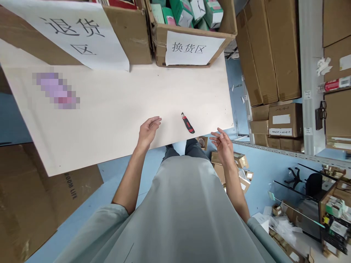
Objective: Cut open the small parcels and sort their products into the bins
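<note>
Knife (188, 123) lies between half-curled left hand (148, 132) and right hand (223, 145).

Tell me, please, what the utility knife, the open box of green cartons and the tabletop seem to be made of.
The utility knife: likely matte plastic or rubber, from its black-and-red handle; its greyish tip suggests metal. The open box: matte corrugated cardboard, from its brown walls and thick rim. The tabletop: smooth, pale, low-gloss, perhaps laminate or painted board.

Utility knife (188, 123) on counter (109, 106), near front edge, between left hand (148, 132) and right hand (223, 145). Behind, two cardboard boxes (130, 34) side by side; small cartons (183, 14) in right one. Shelving rack (309, 113) right of counter.
</note>
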`<state>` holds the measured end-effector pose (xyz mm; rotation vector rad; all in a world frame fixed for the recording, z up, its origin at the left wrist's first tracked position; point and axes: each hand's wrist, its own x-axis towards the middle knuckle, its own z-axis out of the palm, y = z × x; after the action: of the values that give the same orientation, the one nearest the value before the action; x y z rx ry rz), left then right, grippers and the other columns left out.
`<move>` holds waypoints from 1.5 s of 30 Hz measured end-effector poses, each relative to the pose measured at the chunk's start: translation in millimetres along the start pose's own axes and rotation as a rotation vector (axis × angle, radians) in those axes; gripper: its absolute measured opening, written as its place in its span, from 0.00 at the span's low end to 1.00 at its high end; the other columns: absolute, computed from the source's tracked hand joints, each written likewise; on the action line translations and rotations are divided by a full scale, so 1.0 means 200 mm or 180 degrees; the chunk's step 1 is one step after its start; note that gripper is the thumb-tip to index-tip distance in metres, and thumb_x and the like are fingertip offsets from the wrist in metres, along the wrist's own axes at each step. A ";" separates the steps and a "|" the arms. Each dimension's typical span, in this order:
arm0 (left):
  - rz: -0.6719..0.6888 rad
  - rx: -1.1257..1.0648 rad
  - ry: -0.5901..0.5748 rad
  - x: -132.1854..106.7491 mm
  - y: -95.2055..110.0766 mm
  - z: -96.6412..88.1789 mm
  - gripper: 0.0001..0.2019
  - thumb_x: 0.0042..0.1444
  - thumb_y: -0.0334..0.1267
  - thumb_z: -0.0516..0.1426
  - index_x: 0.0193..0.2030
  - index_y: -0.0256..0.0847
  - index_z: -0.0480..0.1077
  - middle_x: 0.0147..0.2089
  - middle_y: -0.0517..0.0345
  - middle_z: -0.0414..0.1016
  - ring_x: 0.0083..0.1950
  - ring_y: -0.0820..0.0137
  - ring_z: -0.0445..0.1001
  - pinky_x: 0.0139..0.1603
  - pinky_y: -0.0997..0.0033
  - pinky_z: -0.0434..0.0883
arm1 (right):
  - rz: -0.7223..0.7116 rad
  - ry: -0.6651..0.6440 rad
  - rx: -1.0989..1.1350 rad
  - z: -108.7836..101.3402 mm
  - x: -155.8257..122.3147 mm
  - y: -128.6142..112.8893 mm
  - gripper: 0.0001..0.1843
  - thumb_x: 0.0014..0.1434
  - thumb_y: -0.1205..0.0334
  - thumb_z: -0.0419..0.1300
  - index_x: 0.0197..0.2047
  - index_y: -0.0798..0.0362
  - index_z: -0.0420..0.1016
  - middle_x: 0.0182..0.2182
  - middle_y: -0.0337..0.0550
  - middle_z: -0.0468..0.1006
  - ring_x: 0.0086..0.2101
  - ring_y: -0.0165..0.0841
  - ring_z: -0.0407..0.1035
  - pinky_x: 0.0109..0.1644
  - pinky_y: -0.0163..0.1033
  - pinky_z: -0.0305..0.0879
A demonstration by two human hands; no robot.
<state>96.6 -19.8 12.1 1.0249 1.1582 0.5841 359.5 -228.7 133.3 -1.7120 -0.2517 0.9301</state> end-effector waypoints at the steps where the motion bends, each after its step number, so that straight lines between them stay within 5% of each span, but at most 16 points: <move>1: -0.0044 -0.0015 0.0001 0.00 -0.01 -0.01 0.26 0.61 0.54 0.67 0.61 0.41 0.80 0.67 0.40 0.85 0.69 0.50 0.83 0.77 0.44 0.74 | -0.0073 0.0009 -0.0007 0.02 0.02 -0.02 0.30 0.65 0.37 0.74 0.64 0.42 0.82 0.54 0.45 0.90 0.48 0.38 0.85 0.55 0.44 0.81; 6: -0.0210 0.0000 0.0192 -0.04 -0.09 -0.18 0.29 0.59 0.57 0.68 0.62 0.41 0.80 0.68 0.39 0.84 0.69 0.51 0.83 0.77 0.44 0.74 | -0.0423 -0.0012 -0.0122 0.13 0.14 -0.15 0.34 0.66 0.37 0.71 0.71 0.39 0.77 0.58 0.44 0.89 0.50 0.39 0.84 0.58 0.46 0.81; 12: -0.0529 -0.0122 0.0936 -0.13 -0.23 -0.34 0.29 0.56 0.57 0.69 0.58 0.40 0.81 0.66 0.36 0.85 0.67 0.49 0.84 0.75 0.41 0.76 | -0.0523 -0.0201 -0.0125 0.21 0.26 -0.24 0.34 0.67 0.38 0.71 0.72 0.37 0.75 0.59 0.44 0.88 0.51 0.39 0.84 0.59 0.46 0.79; 16: -0.0430 -0.0213 0.0899 -0.16 -0.20 -0.25 0.31 0.56 0.60 0.69 0.59 0.40 0.80 0.66 0.35 0.85 0.66 0.49 0.84 0.75 0.41 0.76 | -0.0416 -0.0276 -0.0097 0.19 0.30 -0.20 0.33 0.65 0.39 0.72 0.69 0.39 0.77 0.57 0.44 0.89 0.49 0.38 0.85 0.58 0.46 0.79; 24: -0.0179 -0.0148 0.0447 -0.10 -0.04 0.09 0.28 0.60 0.61 0.68 0.57 0.41 0.82 0.65 0.38 0.86 0.67 0.49 0.83 0.76 0.42 0.74 | -0.0015 -0.0571 -0.0119 0.16 0.34 -0.05 0.33 0.66 0.38 0.71 0.68 0.43 0.80 0.58 0.48 0.89 0.49 0.40 0.85 0.58 0.48 0.79; 31: -0.0111 -0.0207 0.0737 -0.24 0.08 0.23 0.23 0.59 0.62 0.71 0.46 0.44 0.81 0.65 0.40 0.86 0.69 0.48 0.82 0.77 0.41 0.72 | 0.0593 -0.1273 0.0006 0.30 0.49 0.13 0.31 0.59 0.35 0.77 0.58 0.44 0.87 0.54 0.48 0.91 0.47 0.42 0.85 0.57 0.49 0.79; 37: -0.0095 -0.0376 0.1632 -0.51 0.12 0.08 0.24 0.57 0.63 0.74 0.43 0.44 0.80 0.64 0.40 0.86 0.67 0.47 0.83 0.76 0.40 0.74 | 0.0915 -0.1761 -0.0139 0.58 0.59 0.21 0.24 0.54 0.39 0.80 0.46 0.45 0.87 0.50 0.47 0.91 0.47 0.42 0.84 0.57 0.49 0.78; 45: -0.0076 -0.1031 0.2347 -0.72 -0.06 -0.18 0.28 0.49 0.64 0.77 0.40 0.44 0.78 0.63 0.38 0.87 0.64 0.46 0.85 0.76 0.37 0.74 | 0.0854 -0.2487 -0.0556 0.97 0.45 0.23 0.21 0.57 0.40 0.78 0.44 0.45 0.86 0.50 0.48 0.90 0.48 0.43 0.85 0.58 0.50 0.79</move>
<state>12.8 -130.3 66.3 0.5133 1.6387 1.1448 272.3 -51.8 36.5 -1.4812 -0.6382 1.8033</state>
